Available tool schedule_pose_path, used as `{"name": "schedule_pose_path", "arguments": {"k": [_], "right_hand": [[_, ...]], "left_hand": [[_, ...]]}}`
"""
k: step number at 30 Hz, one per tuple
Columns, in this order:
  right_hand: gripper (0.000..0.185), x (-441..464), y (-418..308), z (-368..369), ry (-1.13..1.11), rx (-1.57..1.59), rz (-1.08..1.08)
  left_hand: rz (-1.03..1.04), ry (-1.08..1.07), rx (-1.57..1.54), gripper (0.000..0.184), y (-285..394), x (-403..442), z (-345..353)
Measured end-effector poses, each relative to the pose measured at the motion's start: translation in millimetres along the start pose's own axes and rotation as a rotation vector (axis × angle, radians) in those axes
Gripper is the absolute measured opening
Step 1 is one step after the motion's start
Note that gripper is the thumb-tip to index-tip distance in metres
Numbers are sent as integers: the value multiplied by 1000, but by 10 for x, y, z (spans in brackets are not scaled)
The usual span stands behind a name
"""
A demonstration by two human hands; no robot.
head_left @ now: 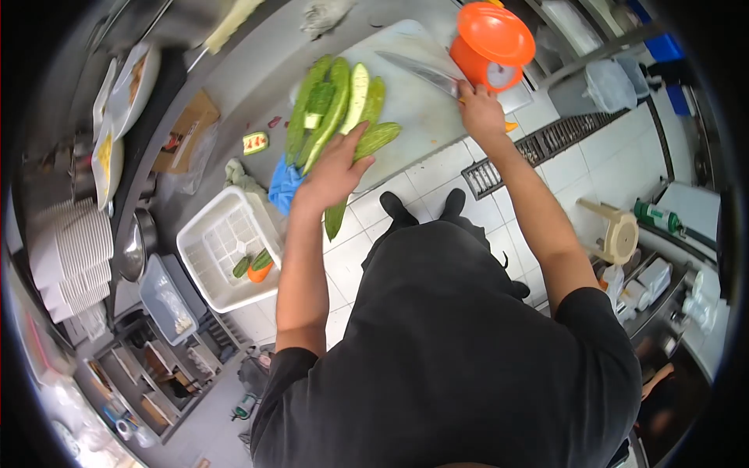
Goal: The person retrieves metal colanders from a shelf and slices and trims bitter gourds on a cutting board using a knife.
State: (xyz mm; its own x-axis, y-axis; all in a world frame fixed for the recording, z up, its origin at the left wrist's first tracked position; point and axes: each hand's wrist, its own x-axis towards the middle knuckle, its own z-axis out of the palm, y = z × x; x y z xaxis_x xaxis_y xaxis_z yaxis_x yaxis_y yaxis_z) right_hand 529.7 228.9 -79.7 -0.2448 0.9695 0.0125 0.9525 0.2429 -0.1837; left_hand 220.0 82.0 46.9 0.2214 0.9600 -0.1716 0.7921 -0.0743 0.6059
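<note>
On the pale cutting board (413,109) lie several long green gourds (337,86), one with a pale face (357,90) turned up. My left hand (337,173) rests over their near ends, fingers stretched and thumb apart; whether it touches them all cannot be seen. Under its wrist side, the tip of another gourd (335,218) sticks out past the board's near edge. My right hand (481,113) is closed round the handle of a large knife (421,72), whose blade lies low over the board, pointing to the far left. A blue cloth (284,186) is left of my left hand.
An orange kitchen scale (491,48) stands just beyond my right hand. To the left is a white plastic basket (226,204) with green pieces and an orange piece. A small packet (255,143) lies on the steel counter. A floor drain grate (546,148) runs at right.
</note>
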Motion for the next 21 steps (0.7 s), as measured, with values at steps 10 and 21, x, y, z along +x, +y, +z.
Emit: {"name": "schedule_pose_path", "arguments": {"k": [10, 21], "right_hand": [[22, -1102, 322, -665, -271, 512, 38], [18, -2067, 774, -575, -187, 570, 325]], "left_hand": [[-435, 30, 454, 64, 72, 729, 436], [-470, -45, 480, 63, 507, 797, 487]]}}
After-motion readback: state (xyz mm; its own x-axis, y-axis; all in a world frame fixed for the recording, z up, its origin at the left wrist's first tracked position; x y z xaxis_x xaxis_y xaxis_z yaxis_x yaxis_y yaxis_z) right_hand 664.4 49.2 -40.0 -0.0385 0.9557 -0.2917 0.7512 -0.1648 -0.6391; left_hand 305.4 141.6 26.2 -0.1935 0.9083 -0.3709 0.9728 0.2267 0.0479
